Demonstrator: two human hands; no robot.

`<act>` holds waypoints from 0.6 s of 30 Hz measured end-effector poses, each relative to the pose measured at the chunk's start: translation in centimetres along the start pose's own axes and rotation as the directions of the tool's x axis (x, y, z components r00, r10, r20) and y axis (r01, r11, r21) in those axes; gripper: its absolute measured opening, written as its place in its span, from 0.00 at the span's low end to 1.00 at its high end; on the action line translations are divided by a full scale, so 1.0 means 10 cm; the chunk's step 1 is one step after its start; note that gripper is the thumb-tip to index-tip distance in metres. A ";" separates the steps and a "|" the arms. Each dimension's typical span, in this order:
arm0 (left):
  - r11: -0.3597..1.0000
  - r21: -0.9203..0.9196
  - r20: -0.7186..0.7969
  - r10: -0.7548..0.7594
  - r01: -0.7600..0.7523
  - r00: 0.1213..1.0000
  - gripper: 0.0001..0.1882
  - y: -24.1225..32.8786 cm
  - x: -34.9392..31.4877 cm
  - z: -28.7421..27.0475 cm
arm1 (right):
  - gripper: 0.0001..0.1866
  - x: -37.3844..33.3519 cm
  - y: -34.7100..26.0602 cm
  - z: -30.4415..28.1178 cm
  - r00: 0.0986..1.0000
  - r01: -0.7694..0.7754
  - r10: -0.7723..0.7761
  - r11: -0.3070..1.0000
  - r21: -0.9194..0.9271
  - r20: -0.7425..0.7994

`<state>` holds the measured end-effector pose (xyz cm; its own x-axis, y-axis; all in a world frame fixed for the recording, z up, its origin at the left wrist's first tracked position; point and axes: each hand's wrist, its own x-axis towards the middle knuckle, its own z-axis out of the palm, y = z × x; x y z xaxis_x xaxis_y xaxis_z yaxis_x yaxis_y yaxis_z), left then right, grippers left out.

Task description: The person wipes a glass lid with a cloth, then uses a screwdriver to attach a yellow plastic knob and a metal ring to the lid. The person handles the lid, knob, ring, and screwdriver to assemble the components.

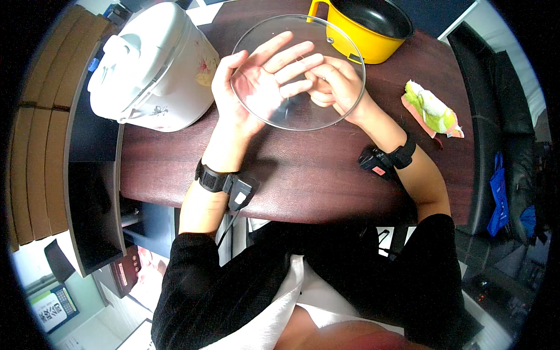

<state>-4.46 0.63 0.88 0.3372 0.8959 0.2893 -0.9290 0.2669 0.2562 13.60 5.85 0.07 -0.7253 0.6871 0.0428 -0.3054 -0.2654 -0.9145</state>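
A round clear glass lid (274, 116) with a thin rim is held up over the table. Through the glass I see my left hand (256, 79), palm up and fingers spread beneath the lid, its thumb by the left rim. Behind the lid's right part my right hand (337, 84) has its fingers curled and closed near the lid's middle, their tips close to the left fingers. Whatever knob lies in the right fingers is hidden. Just beyond the lid stands a yellow pot (364, 38) with a dark inside and a yellow handle.
A white lidded rice cooker (169, 76) with flower prints stands at the left of the dark wooden table (291, 186). At the right lies a folded green, white and pink cloth (430, 109). Stacked cardboard boxes (38, 163) rise left of the table; a black sofa (496, 116) is at the right.
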 end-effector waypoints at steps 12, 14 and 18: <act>0.903 0.427 -0.107 0.004 0.042 0.994 0.27 0.04 -0.01 0.06 | 0.13 -0.10 -0.25 0.05 0.978 0.134 -0.104 0.978 -0.162 0.180; 0.907 0.417 -0.090 -0.014 0.051 0.996 0.27 0.05 -0.02 0.06 | 0.13 -0.11 -0.26 0.04 0.971 0.154 -0.121 0.976 -0.151 0.207; 0.923 0.380 -0.098 -0.026 0.062 0.995 0.26 0.05 -0.03 0.08 | 0.12 -0.11 -0.27 0.06 0.959 0.165 -0.146 0.984 -0.062 0.241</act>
<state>-4.92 0.18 1.64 0.3444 0.9193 0.1904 -0.7788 0.1665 0.6048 14.86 5.44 2.74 -0.8003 0.5348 0.2713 -0.3818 -0.1056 -0.9182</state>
